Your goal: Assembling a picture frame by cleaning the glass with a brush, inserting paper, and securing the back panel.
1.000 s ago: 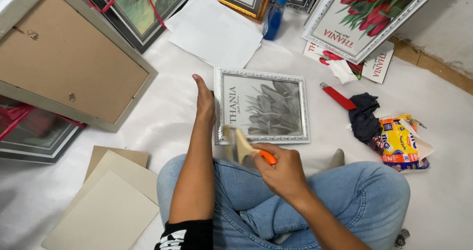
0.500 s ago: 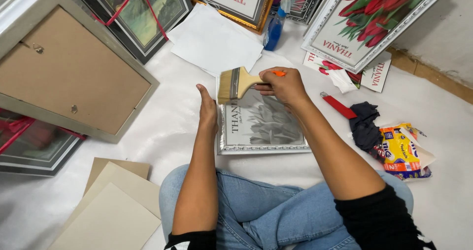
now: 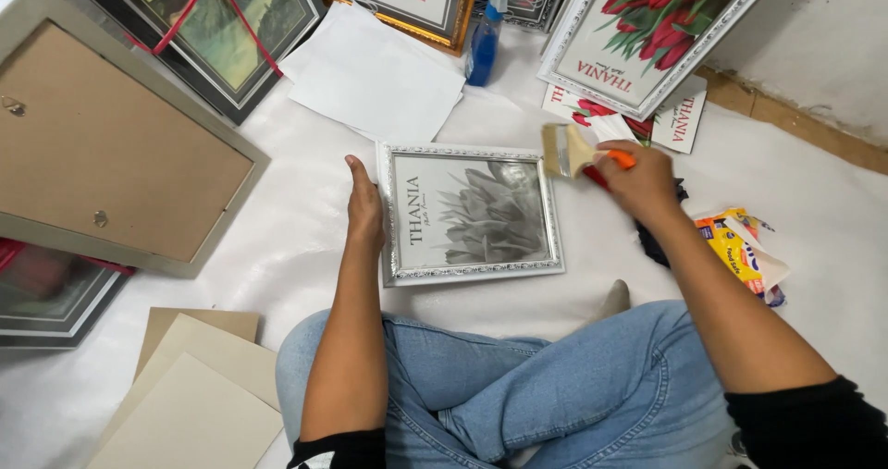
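Two hands are working over one small silver picture frame that is lying flat on the white floor covering just in front of your crossed legs. Your left hand is resting open against the frame's left edge, fingers flat, gripping nothing. Your right hand is clenching the orange handle of a flat paintbrush, whose bristles are hovering at the frame's upper right corner. A blue spray bottle is standing beyond the frame.
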